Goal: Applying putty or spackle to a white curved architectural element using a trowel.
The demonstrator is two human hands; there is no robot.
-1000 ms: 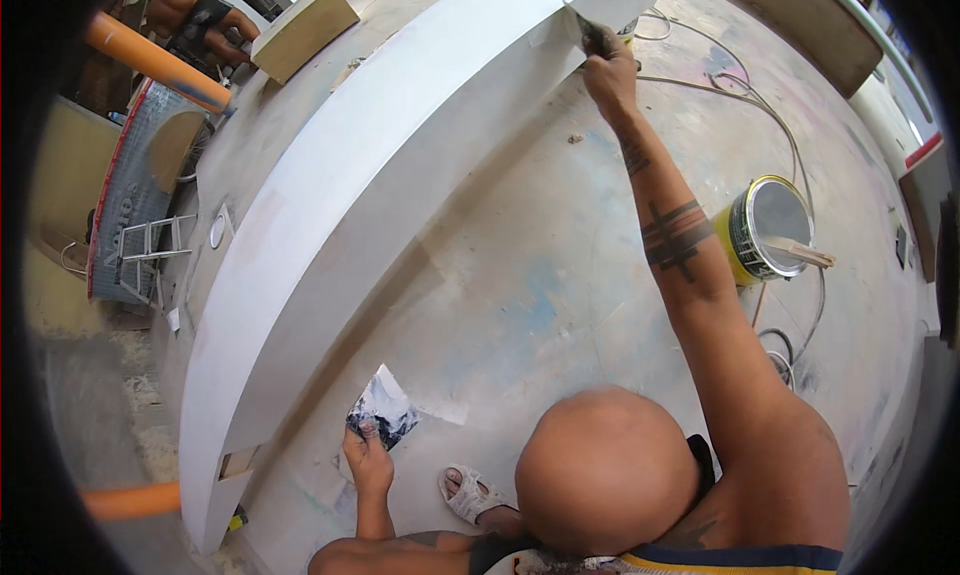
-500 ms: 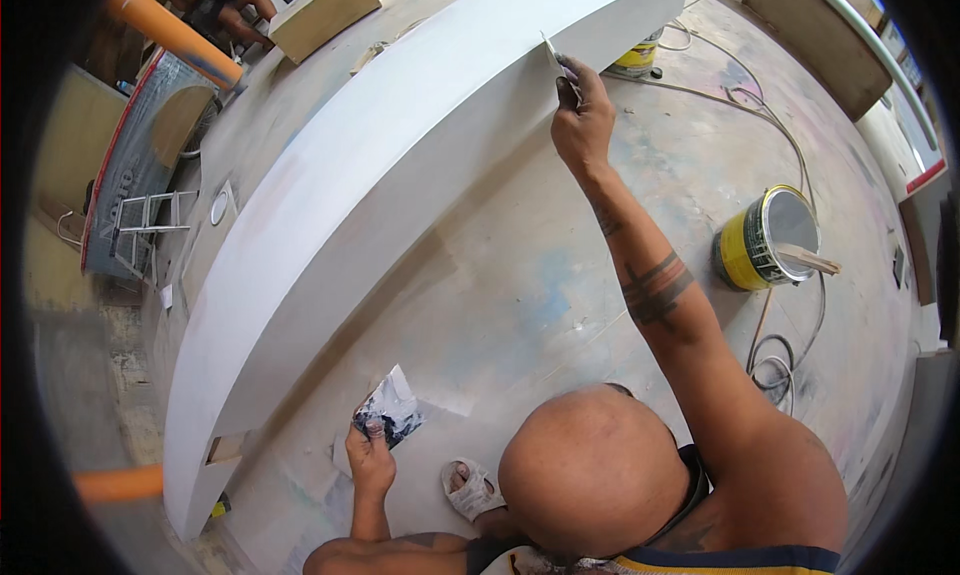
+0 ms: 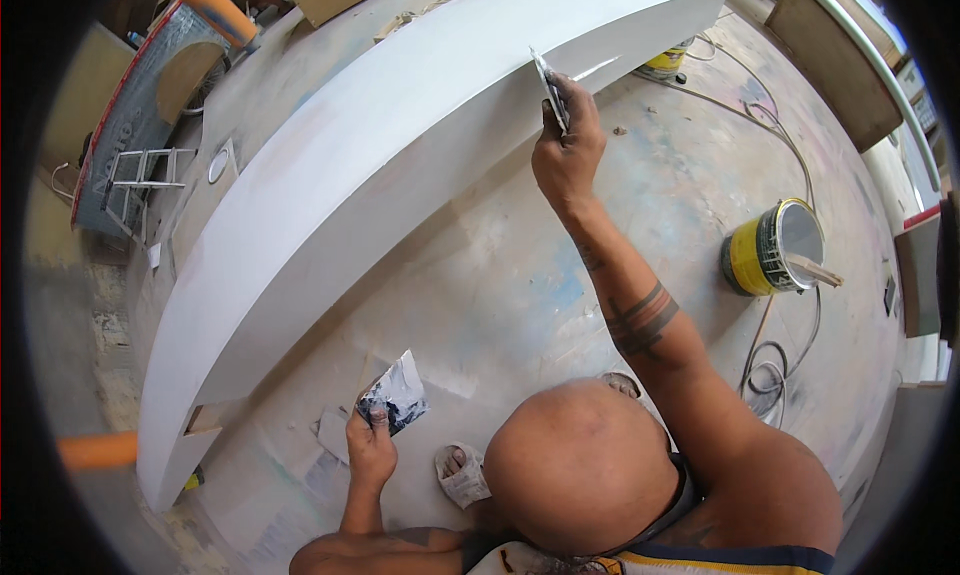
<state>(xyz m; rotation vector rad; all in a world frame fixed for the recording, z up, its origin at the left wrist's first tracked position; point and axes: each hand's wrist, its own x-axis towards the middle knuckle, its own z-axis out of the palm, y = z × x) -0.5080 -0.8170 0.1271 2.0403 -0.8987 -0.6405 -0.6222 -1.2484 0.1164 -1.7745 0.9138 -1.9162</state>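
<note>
A long curved white panel runs from the lower left to the upper right, with its side face toward me. My right hand is closed round a thin flat scraper, whose blade meets the panel's upper edge and side. The fingers are smudged dark. Just right of the blade, a bright white streak shows on the side face. Low on the left, my left hand grips a flat putty board smeared with white and dark paste, thumb on top, apart from the panel.
A yellow and black bucket with a wooden stick stands on the right, beside looped hoses. Another bucket sits under the panel's far end. A small ladder and an orange pole are at left.
My right hand with the scraper has come back a little along the panel, toward the left and nearer. The left hand still holds the board. The whole view has shifted slightly.
</note>
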